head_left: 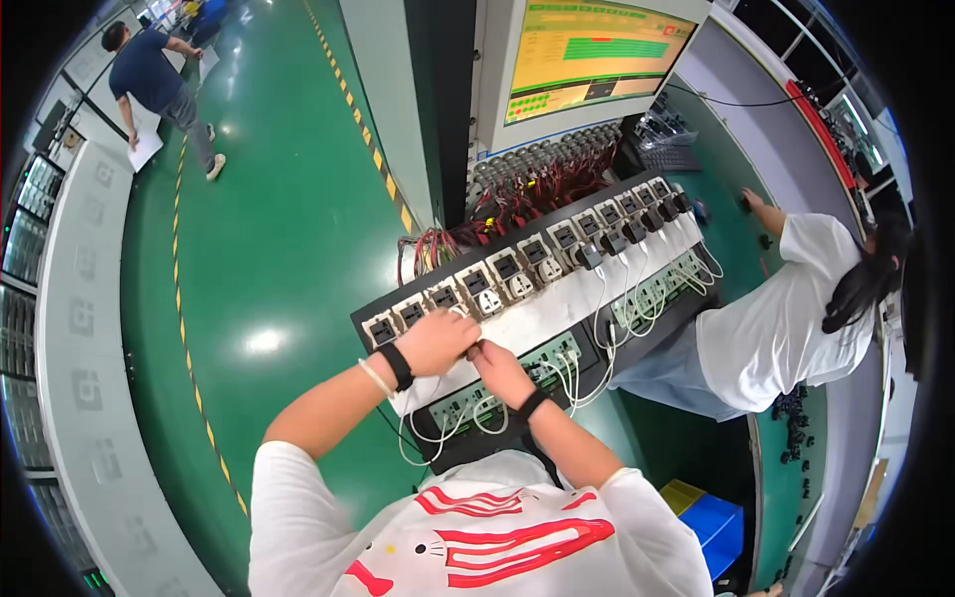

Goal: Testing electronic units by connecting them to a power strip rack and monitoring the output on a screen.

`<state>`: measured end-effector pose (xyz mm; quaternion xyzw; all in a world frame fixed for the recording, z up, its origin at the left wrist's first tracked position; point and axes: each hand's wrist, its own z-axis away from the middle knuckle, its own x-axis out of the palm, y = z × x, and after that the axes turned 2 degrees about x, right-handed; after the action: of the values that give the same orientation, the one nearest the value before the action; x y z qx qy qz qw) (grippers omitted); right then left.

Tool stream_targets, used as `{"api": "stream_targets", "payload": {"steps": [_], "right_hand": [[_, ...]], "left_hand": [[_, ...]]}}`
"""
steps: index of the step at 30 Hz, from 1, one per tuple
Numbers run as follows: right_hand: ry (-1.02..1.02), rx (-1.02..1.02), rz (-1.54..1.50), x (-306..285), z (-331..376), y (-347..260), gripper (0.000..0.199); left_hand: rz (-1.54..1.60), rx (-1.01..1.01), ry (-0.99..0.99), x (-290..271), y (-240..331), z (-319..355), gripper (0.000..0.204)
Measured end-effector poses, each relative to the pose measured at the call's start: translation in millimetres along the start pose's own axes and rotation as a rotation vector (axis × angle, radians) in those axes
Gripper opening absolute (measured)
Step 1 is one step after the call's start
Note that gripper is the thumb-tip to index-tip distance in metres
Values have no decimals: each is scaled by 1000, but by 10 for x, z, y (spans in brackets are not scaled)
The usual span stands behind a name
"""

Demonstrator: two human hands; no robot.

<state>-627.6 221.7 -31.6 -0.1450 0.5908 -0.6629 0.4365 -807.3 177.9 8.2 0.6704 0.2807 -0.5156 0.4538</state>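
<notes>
Your left hand (435, 343) and right hand (494, 366) meet at the near-left end of the slanted test rack (557, 298), fingers pinched together, seemingly on a white cable (438, 430) by the sockets, though what they clamp is hidden. Plugged adapters (622, 237) fill the far row, leads hanging clear. A co-worker (786, 308) reaches right.

Head cam, fisheye, looks steeply down, close over socket panel (517, 279).
</notes>
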Motion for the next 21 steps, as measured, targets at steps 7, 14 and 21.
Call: {"api": "stream_targets", "payload": {"steps": [7,14,21], "right_hand": [[-225,-89,99,-376,497,-348,22],[-387,-89,-104,-728,798,-544,20],[-677,-303,-235,-941,1034,-584,17]], "left_hand": [[91,-201,-74,-279,805,53,28],[181,-283,-90,-726,1274,-42,28],[141,-265,-247,-1107,1842,-96,35]]}}
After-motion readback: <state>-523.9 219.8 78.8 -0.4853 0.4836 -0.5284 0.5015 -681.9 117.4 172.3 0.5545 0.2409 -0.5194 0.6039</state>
